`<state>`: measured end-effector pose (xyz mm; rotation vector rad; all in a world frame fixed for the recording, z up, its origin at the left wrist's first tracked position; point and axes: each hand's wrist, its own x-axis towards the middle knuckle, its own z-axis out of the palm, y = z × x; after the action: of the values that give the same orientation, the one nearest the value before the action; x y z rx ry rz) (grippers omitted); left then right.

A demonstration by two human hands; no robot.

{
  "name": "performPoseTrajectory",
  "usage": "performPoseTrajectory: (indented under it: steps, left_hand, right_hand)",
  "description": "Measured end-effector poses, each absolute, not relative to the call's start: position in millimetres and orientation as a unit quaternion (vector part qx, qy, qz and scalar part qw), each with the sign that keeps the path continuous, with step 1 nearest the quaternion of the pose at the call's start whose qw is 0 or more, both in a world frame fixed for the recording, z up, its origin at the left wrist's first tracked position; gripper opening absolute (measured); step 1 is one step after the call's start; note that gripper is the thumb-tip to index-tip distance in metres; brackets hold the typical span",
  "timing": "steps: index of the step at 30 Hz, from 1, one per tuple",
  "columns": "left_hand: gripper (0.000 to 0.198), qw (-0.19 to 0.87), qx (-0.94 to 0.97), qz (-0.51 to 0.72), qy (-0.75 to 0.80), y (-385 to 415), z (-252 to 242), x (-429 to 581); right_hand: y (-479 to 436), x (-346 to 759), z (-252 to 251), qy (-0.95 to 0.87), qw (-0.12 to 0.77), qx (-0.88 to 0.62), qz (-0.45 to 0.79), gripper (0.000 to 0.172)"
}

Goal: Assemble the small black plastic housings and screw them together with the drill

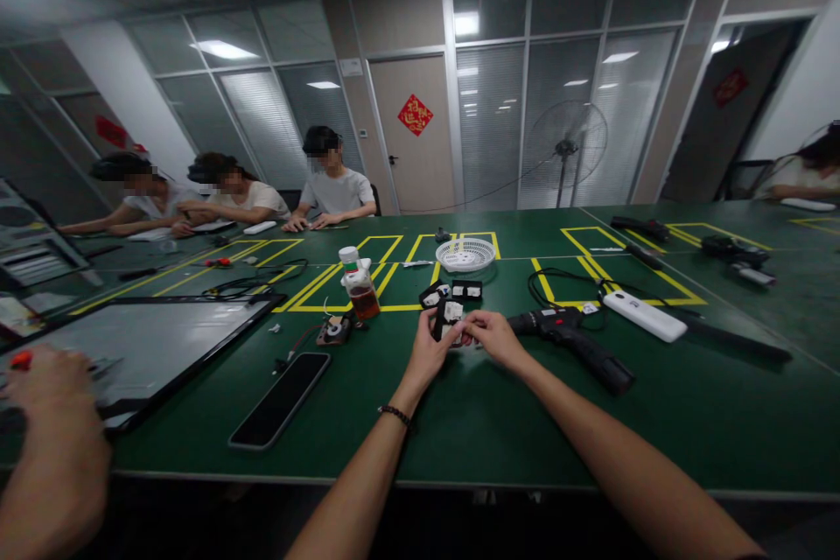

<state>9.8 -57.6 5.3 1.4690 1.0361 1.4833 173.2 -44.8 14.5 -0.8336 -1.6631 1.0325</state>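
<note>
My left hand [433, 346] is closed around a small black-and-white part [451, 312], which rises above the fingers. The fingers of my right hand [495, 337] are pinched together against the same part's lower right side. A small reddish bit shows between the fingertips, too small to name. Just beyond the hands, two similar black-and-white parts [466, 290] lie on the green table. A black power drill [568, 332] rests on its side to the right of my right hand.
A white plastic basket [465, 255], a bottle of amber liquid [360, 289] and a small wired motor-like device [334, 330] surround the hands. To the left lie a phone [281, 401] and a framed panel [164, 350], with another person's hand [49, 376]. A white bar [643, 316] lies right.
</note>
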Motion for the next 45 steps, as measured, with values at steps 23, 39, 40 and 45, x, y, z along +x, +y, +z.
performPoseTrajectory:
  steps: [23,39,40,45]
  left_hand:
    - [0.059,0.291,0.633,0.513,0.501,-65.4,6.9,5.9]
    - [0.048,0.493,0.528,0.554,0.414,-53.9,-2.0,10.0]
    - [0.047,0.493,0.526,0.556,0.414,-53.1,-2.9,9.7]
    - [0.043,0.496,0.520,0.564,0.408,-52.0,-4.1,8.4]
  right_hand:
    - [-40.0,178.3,7.0,-0.668,0.474,-0.340,0.463,0.034]
    - [-41.9,178.6,9.7,-0.662,0.480,-0.357,0.452,0.038]
    - [-42.4,178.1,9.9,-0.661,0.482,-0.354,0.454,0.037]
    - [-43.0,176.5,10.9,-0.647,0.486,-0.338,0.480,0.035]
